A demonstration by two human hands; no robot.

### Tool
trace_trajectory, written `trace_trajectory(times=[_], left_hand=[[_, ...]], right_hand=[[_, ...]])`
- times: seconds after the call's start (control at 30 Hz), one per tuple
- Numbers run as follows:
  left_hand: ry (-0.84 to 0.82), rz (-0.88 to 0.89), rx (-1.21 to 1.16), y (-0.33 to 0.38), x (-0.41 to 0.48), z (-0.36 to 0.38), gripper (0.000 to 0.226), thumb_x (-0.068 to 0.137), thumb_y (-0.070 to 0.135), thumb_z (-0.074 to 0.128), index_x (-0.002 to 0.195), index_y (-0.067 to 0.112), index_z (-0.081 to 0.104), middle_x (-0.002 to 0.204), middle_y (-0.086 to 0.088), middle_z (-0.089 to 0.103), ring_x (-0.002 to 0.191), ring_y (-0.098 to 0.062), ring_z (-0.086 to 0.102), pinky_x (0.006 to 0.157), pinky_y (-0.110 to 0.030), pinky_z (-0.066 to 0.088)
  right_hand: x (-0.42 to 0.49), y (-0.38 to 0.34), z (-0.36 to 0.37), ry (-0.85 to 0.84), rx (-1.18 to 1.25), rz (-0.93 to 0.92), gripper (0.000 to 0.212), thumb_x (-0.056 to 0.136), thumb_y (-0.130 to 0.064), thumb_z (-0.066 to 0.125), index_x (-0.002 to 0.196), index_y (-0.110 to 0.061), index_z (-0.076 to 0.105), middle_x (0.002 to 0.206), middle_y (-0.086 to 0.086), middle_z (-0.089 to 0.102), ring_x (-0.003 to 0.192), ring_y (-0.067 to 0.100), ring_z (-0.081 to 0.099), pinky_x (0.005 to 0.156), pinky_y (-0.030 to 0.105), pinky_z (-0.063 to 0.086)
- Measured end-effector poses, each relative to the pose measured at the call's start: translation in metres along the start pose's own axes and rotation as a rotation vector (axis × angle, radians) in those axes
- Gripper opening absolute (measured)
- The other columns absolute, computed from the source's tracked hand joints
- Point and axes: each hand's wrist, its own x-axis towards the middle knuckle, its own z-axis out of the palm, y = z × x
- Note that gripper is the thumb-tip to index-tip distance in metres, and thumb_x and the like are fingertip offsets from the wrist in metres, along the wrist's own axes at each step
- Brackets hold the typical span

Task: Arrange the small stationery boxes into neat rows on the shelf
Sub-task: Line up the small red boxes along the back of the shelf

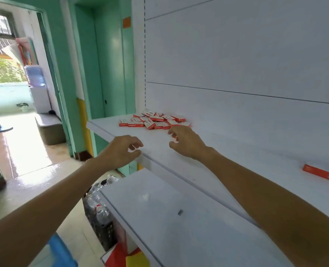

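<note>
Several small red-and-white stationery boxes point(154, 120) lie in a loose, jumbled pile at the far left end of the white shelf point(227, 151). One more red box point(321, 172) lies alone at the right edge of the shelf. My right hand point(186, 142) hovers over the shelf just in front of the pile, fingers spread and empty, fingertips close to the nearest boxes. My left hand point(121, 151) hangs at the shelf's front edge, fingers curled apart, holding nothing.
A lower white shelf point(179, 218) juts out below. A black crate of plastic bottles point(100, 214) stands on the floor under it. To the left are a green wall, an open doorway and a water dispenser point(37, 87).
</note>
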Motion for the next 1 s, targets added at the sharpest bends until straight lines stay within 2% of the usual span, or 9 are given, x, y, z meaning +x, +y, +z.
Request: trace_trajectory(times=[0.17, 0.27, 0.43, 0.67, 0.77, 0.9, 1.0], left_hand=[[0.052, -0.03, -0.05, -0.033, 0.014, 0.003, 0.016, 0.086, 0.016, 0.058, 0.1, 0.014, 0.065, 0.097, 0.001, 0.063, 0.084, -0.009, 0.055, 0.068, -0.012, 0.037], [0.034, -0.028, -0.061, -0.049, 0.03, 0.01, 0.017, 0.088, 0.018, 0.056, 0.101, 0.014, 0.065, 0.097, 0.002, 0.062, 0.084, -0.008, 0.054, 0.066, -0.007, 0.035], [0.005, 0.012, -0.019, -0.079, 0.071, 0.011, 0.021, 0.086, 0.025, 0.059, 0.106, 0.017, 0.063, 0.103, 0.003, 0.06, 0.09, -0.009, 0.052, 0.074, -0.019, 0.036], [-0.062, 0.067, 0.112, -0.118, 0.145, 0.012, 0.033, 0.082, 0.028, 0.064, 0.114, 0.019, 0.06, 0.115, -0.002, 0.06, 0.098, -0.012, 0.051, 0.081, -0.021, 0.034], [-0.064, 0.109, 0.083, -0.124, 0.173, 0.026, 0.035, 0.083, 0.029, 0.064, 0.116, 0.019, 0.059, 0.118, -0.002, 0.059, 0.097, -0.01, 0.048, 0.083, -0.022, 0.034], [-0.111, 0.185, 0.057, -0.132, 0.203, 0.045, 0.045, 0.077, 0.027, 0.069, 0.119, 0.02, 0.056, 0.125, -0.004, 0.055, 0.113, -0.019, 0.047, 0.098, -0.033, 0.037], [-0.13, 0.234, 0.013, -0.14, 0.228, 0.054, 0.056, 0.071, 0.034, 0.074, 0.123, 0.025, 0.054, 0.13, 0.0, 0.051, 0.12, -0.018, 0.043, 0.102, -0.033, 0.032]], right_hand=[[0.035, 0.001, 0.023, 0.074, -0.007, 0.022, 0.029, 0.085, -0.019, 0.055, 0.114, -0.014, 0.056, 0.113, 0.003, 0.061, 0.097, 0.017, 0.056, 0.081, 0.03, 0.045], [0.06, 0.01, 0.036, 0.101, -0.035, 0.04, 0.027, 0.084, -0.016, 0.054, 0.11, -0.011, 0.057, 0.111, 0.005, 0.061, 0.098, 0.02, 0.055, 0.076, 0.028, 0.041], [0.118, 0.034, 0.045, 0.143, -0.007, 0.121, 0.03, 0.084, -0.016, 0.055, 0.113, -0.01, 0.056, 0.113, 0.008, 0.06, 0.103, 0.025, 0.054, 0.085, 0.036, 0.046], [0.182, 0.077, 0.056, 0.152, -0.01, 0.212, 0.031, 0.084, -0.018, 0.055, 0.114, -0.012, 0.055, 0.113, 0.007, 0.061, 0.1, 0.021, 0.056, 0.082, 0.033, 0.044], [0.196, 0.086, 0.053, 0.163, -0.036, 0.206, 0.031, 0.085, -0.02, 0.054, 0.115, -0.011, 0.055, 0.111, 0.007, 0.061, 0.098, 0.021, 0.057, 0.084, 0.035, 0.047], [0.203, 0.095, 0.051, 0.062, -0.129, 0.243, 0.03, 0.087, -0.025, 0.055, 0.114, -0.012, 0.055, 0.112, 0.007, 0.062, 0.098, 0.02, 0.057, 0.086, 0.038, 0.048], [0.205, 0.103, 0.049, -0.021, -0.223, 0.281, 0.033, 0.083, -0.041, 0.057, 0.107, -0.018, 0.059, 0.104, 0.002, 0.065, 0.088, 0.017, 0.058, 0.074, 0.031, 0.046]])
